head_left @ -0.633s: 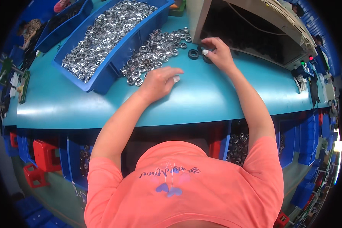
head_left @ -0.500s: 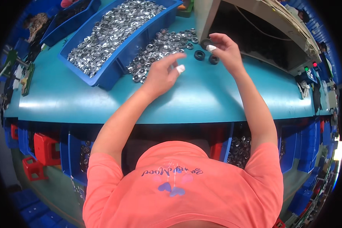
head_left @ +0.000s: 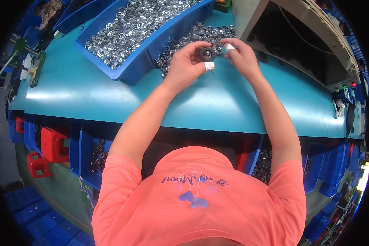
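Note:
My left hand (head_left: 184, 65) is closed, its thumb and fingers round the edge of a black ring (head_left: 208, 54) held up over the table. A shiny part shows in the ring's centre. Close beside it on the right is my right hand (head_left: 245, 59), with bent fingers pointing at the ring. Its fingertips are blurred, and whether they pinch anything cannot be made out. White wrapping covers a digit on each hand. Behind the hands lies a loose heap of small shiny metal round parts (head_left: 184, 39).
A long blue bin (head_left: 129, 74) full of similar metal parts stands at the far left. On the far right is a large pale box-shaped housing (head_left: 256, 18) with a dark opening. The teal table (head_left: 151, 110) runs across; red stools (head_left: 53, 145) stand below on the left.
My left hand, empty before, now holds a black ring. My right hand, which held a black ring by the housing, has come closer to the left. The whole view has shifted slightly.

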`<act>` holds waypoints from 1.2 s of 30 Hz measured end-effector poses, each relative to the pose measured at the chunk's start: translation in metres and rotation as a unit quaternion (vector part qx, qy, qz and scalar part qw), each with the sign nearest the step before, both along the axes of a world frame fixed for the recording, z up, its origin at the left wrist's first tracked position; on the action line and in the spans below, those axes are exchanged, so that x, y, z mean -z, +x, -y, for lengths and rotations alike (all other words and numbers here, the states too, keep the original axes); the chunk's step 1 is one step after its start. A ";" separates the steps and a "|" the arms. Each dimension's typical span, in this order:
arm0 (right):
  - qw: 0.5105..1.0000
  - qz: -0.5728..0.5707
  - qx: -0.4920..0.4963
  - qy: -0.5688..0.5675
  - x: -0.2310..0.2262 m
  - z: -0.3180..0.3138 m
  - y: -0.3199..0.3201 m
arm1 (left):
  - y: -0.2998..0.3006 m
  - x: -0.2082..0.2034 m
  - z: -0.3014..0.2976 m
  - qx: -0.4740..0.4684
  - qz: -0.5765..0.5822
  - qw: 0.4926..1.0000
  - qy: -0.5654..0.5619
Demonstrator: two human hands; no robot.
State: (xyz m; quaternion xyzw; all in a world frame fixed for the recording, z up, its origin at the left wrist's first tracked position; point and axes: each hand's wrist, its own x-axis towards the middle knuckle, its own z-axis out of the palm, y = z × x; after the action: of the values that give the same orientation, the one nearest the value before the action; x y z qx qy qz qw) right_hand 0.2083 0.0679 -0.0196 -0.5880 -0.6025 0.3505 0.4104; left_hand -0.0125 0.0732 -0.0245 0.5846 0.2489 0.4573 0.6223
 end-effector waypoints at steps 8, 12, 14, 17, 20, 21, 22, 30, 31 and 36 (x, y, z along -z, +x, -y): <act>0.936 0.326 0.007 0.137 0.018 0.003 -0.019 | -0.006 0.006 -0.010 -0.009 -0.016 1.000 0.006; 0.918 0.367 0.014 0.148 0.019 0.006 -0.023 | -0.006 0.005 -0.009 -0.014 -0.034 0.999 0.017; 0.920 0.364 0.012 0.145 0.019 0.006 -0.022 | -0.006 0.006 -0.010 -0.015 -0.034 0.999 0.019; 0.938 0.318 0.012 0.139 0.018 0.005 -0.015 | -0.007 0.007 -0.010 -0.015 -0.033 0.999 0.018; 0.969 0.217 0.026 0.118 0.017 0.006 -0.008 | -0.008 0.005 -0.010 -0.015 -0.031 0.999 0.018; 0.976 0.182 0.032 0.115 0.015 0.006 -0.007 | -0.008 0.006 -0.011 -0.015 -0.029 0.999 0.015; 0.982 0.146 0.037 0.111 0.012 0.007 -0.007 | -0.007 0.006 -0.011 -0.015 -0.026 0.999 0.013; 0.985 -0.168 -0.029 0.027 -0.008 0.018 -0.018 | -0.006 0.008 -0.010 -0.028 -0.046 0.998 0.023; 0.984 -0.174 -0.034 0.011 -0.011 0.021 -0.019 | -0.006 0.009 -0.010 -0.030 -0.049 0.998 0.027; 0.982 -0.183 -0.044 -0.006 -0.015 0.024 -0.021 | -0.007 0.008 -0.011 -0.016 -0.054 0.998 0.016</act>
State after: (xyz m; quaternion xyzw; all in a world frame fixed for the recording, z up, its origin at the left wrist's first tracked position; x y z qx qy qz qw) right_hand 0.1876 0.0443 -0.0048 -0.4890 -0.5407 0.4736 0.4941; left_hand -0.0196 0.0837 -0.0325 0.6140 0.2838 0.4392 0.5912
